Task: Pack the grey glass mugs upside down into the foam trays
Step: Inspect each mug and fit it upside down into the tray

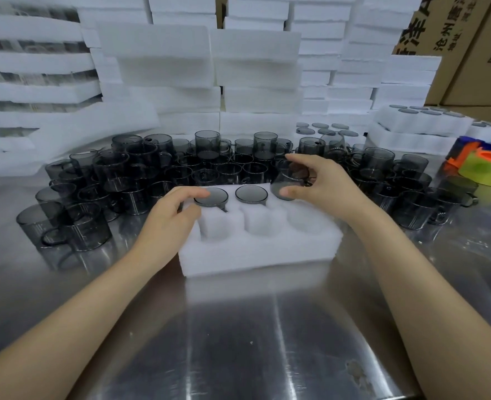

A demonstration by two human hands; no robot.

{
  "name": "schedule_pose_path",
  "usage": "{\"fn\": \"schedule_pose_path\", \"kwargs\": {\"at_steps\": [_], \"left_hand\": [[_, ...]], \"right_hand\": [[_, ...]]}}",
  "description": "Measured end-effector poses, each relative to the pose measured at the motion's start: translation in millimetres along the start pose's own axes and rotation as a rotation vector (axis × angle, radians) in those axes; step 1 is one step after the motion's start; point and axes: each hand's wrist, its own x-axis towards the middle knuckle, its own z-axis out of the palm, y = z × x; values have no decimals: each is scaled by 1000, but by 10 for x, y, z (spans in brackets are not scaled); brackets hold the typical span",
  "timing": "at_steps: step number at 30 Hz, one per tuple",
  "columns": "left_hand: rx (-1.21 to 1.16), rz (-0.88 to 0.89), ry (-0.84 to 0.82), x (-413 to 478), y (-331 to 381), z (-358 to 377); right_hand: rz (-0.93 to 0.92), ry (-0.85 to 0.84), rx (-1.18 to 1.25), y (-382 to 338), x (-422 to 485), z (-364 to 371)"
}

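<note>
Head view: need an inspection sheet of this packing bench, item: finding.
Surface: steel table, shiny, with a scuffed patch near the front edge.
Job's things: foam tray with six pockets. The left mug and middle mug sit upside down in the back row. The front three pockets are empty. Loose mugs crowd behind and beside the tray.
Clutter: tape dispenser at the right edge.
Grips: left hand touches the left mug with its fingertips. Right hand holds a tilted mug at the back right pocket.
Cables: nothing seen.
Surroundings: stacked foam, filled trays, cardboard boxes.
</note>
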Motion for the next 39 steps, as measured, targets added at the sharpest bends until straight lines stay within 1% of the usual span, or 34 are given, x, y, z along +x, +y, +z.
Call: {"fn": "schedule_pose_path", "kwargs": {"at_steps": [4,6,8,10,12,16,18,20,22,25,29,31,33,36,39], "left_hand": [[-5,-8,-6,-6,4,0],[-4,-10,-7,-4,5,-1],[0,-9,-3,-4,10,1],[3,-5,-3,-5,13,4],[2,-5,-5,-7,13,1],[-5,-4,-8,-5,4,-3],[-7,-2,-6,-6,1,0],[-6,-3,-5,-4,-2,2],[-6,-2,-3,-3,-6,2],[-9,2,0,-4,2,5],[-23,7,6,-14,7,15],[-28,0,11,-14,8,17],[-20,-1,13,-12,10,17],[-21,4,16,-15,11,21],[-19,9,16,-16,19,24]], "right_hand": [[10,-41,-101,15,14,-25],[24,-85,-106,35,11,-17],[60,-133,45,54,3,-15],[118,-108,257,95,9,-10],[143,-38,304,152,36,8],[212,-9,424,237,51,120],[294,-47,564,271,58,135],[361,-119,734,307,70,123],[377,-187,801,360,78,93],[372,-251,789,440,87,51],[370,-273,812,499,66,80],[361,-321,845,489,33,87],[340,-367,830,468,14,66],[288,-362,721,428,0,47],[244,-311,573,381,-21,42]]}}
